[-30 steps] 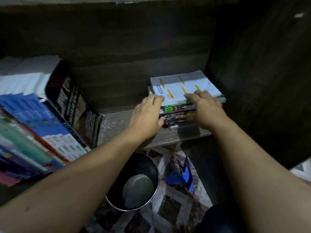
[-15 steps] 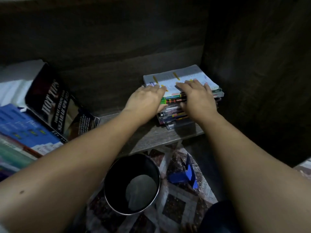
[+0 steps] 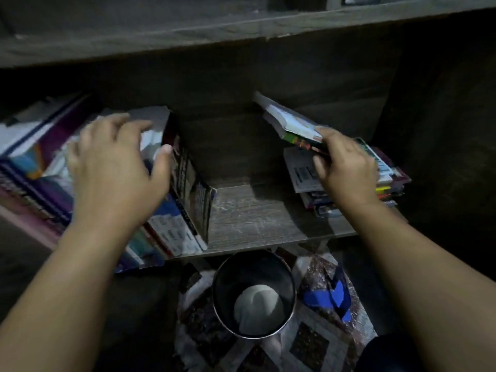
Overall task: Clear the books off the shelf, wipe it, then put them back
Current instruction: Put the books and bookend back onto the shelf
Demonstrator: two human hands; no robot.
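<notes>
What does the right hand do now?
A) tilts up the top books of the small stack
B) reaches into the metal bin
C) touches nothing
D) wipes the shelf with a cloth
A: the right hand grips the top books, tilted up off the stack.

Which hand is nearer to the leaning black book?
Left. The left hand is at the top of the black book; the right hand grips tilted books across the shelf.

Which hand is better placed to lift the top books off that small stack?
Right, likely: the right hand grips the tilted top books; the left hand is over the leaning books.
</notes>
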